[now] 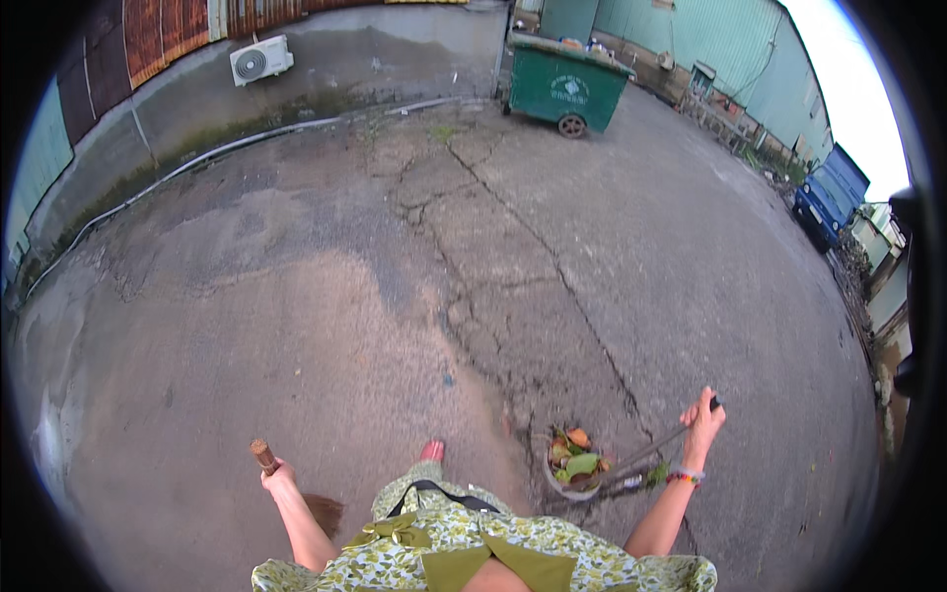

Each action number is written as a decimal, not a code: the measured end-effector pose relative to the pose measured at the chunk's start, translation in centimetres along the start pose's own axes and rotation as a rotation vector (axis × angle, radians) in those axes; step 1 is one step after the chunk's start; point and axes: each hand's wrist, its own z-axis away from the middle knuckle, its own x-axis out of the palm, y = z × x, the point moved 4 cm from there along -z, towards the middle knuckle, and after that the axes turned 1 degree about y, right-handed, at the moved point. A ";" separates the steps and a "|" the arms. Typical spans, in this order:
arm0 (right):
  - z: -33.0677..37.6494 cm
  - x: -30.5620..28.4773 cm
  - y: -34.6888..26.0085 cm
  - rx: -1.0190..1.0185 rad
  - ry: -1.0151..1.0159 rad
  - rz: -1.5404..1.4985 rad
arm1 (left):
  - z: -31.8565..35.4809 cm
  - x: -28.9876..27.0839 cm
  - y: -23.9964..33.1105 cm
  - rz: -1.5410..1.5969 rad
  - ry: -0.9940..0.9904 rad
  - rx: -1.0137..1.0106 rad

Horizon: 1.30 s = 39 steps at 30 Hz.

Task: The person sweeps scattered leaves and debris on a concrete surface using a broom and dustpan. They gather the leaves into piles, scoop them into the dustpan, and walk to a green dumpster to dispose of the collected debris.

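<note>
My left hand [280, 477] is closed round the handle of a short broom [262, 454]. Its reddish-brown bristles [324, 511] show partly behind my left forearm. Out to the right, my right hand [702, 426] grips the dark end of a long thin handle, which slopes down to a round, light-rimmed dustpan [565, 490]. Green, yellow and orange-brown leaves [580, 462] lie in the dustpan, which hangs low or rests by the cracked ground; I cannot tell which.
A green wheeled waste bin [567, 89], heaped at the top, stands far ahead. A concrete wall [395, 54] with an air-conditioner unit [261, 60] runs along the far left. At far right is a blue truck [832, 195]. Long cracks [557, 261] split the pavement, and small weeds [658, 475] grow near the dustpan.
</note>
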 end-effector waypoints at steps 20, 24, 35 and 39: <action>-58.4 44.2 4.6 -0.078 0.185 -0.190 | -1.7 -12.8 -95.7 -0.908 -0.215 -0.131; -72.2 55.2 1.2 -0.101 0.046 -0.245 | 1.1 -12.9 -104.7 -0.772 -0.094 -0.133; -104.5 83.2 -0.9 -0.313 -0.175 -0.279 | 2.1 -13.5 -138.4 -0.037 0.424 -0.079; -115.3 95.3 -2.2 -0.304 -0.220 -0.326 | 0.9 -11.0 -151.2 -0.082 0.280 -0.122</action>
